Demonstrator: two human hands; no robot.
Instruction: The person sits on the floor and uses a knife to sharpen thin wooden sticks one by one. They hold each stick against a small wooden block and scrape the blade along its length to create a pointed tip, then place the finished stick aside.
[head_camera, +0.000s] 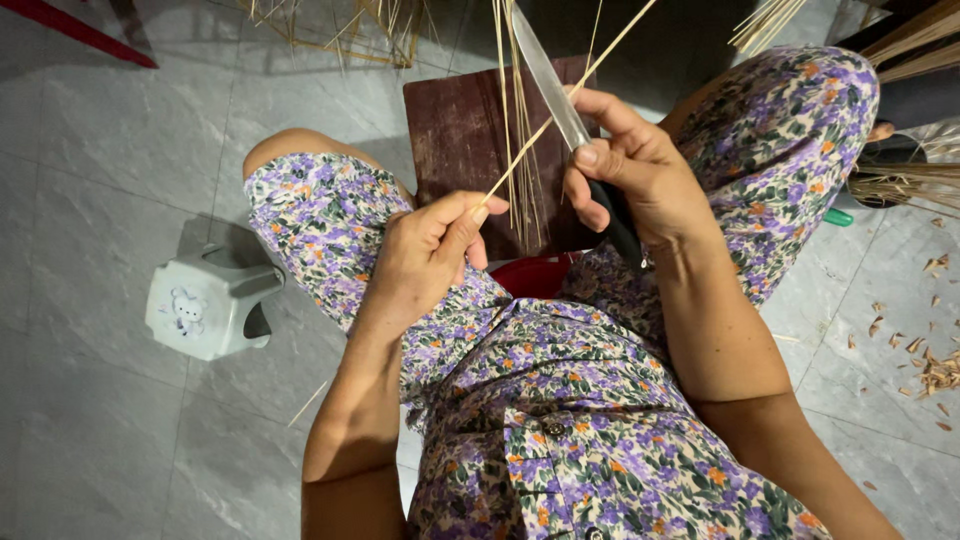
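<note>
Left hand (425, 250) pinching strip (560, 105) at its lower end; strip running toward 1 o'clock, across knife (553, 85). Right hand (630, 165) closed on knife handle, blade toward 11 o'clock. Board (455, 140) beneath, on the lap.

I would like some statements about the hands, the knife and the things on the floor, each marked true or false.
1. The right hand holds a knife with its blade pointing away from the body. True.
2. The left hand is empty. False: it pinches a thin bamboo strip.
3. A dark wooden board lies in front of the knees. True.
4. The small white stool stands by the right knee. False: it stands by the left knee.
5. Shavings lie on the floor at the right. True.
</note>
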